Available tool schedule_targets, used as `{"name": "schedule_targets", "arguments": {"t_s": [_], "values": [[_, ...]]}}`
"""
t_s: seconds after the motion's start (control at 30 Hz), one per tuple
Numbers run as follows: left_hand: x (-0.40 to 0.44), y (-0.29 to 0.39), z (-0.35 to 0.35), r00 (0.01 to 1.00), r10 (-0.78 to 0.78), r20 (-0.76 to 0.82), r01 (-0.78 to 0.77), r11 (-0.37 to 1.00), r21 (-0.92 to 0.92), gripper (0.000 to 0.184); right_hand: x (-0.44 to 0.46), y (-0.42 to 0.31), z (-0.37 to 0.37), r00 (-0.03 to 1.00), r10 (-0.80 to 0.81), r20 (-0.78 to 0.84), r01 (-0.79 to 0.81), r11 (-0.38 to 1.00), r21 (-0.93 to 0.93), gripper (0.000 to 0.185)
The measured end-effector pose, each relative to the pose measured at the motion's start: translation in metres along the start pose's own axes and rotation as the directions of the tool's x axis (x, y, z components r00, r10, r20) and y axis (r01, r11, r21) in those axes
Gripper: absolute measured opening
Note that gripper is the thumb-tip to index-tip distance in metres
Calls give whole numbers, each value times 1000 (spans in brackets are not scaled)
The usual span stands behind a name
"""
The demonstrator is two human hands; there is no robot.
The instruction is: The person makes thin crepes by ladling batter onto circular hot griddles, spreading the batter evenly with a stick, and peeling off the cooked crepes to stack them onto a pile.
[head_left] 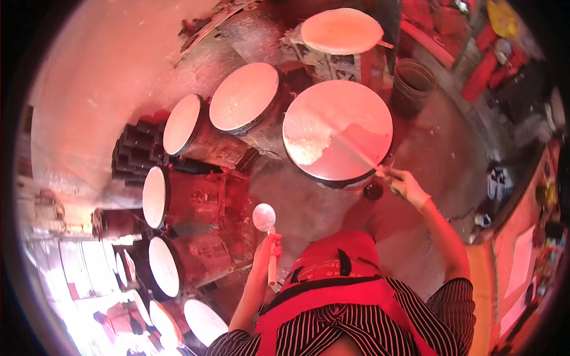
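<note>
My right hand (pixel 408 187) is closed around the handle of a long thin spatula (pixel 356 149). Its blade reaches over the large round griddle (pixel 380 113) in front of me. A pale, batter-like layer (pixel 306 127) coats part of the griddle's left side, with a glossy patch at its lower edge. Lower and to the left, my left hand (pixel 267 250) grips the wooden handle of a ladle (pixel 263 218). Its round bowl is whitish and points away from me. Whether the blade touches the surface, I cannot tell.
More round-topped stoves curve along the left, including one griddle (pixel 244 98) and another (pixel 182 124). A pale disc (pixel 341 31) lies at the back, near a bucket (pixel 414 83). Dark briquettes (pixel 139 148) are stacked at left. An orange-edged counter (pixel 516 261) stands right.
</note>
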State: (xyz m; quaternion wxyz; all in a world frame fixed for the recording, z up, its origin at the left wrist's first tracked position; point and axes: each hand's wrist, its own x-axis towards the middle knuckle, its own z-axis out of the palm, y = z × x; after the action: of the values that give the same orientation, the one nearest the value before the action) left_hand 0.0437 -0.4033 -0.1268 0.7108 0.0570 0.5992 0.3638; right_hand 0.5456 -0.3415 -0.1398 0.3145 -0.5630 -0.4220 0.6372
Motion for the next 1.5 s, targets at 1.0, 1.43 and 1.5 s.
{"name": "schedule_targets", "arguments": {"t_s": [1.0,1.43,1.5], "values": [[-41,51,-296,966,257,24,-255,934,250,22,139,36,423,657,16,-754,399,841,365,45],[-56,38,-181,964,202,174,-246,926,287,26,122,67,387,838,-60,-543,139,985,107,50],[-57,29,-165,962,226,153,-259,934,245,27,92,113,338,810,-103,-578,288,928,237,43]]}}
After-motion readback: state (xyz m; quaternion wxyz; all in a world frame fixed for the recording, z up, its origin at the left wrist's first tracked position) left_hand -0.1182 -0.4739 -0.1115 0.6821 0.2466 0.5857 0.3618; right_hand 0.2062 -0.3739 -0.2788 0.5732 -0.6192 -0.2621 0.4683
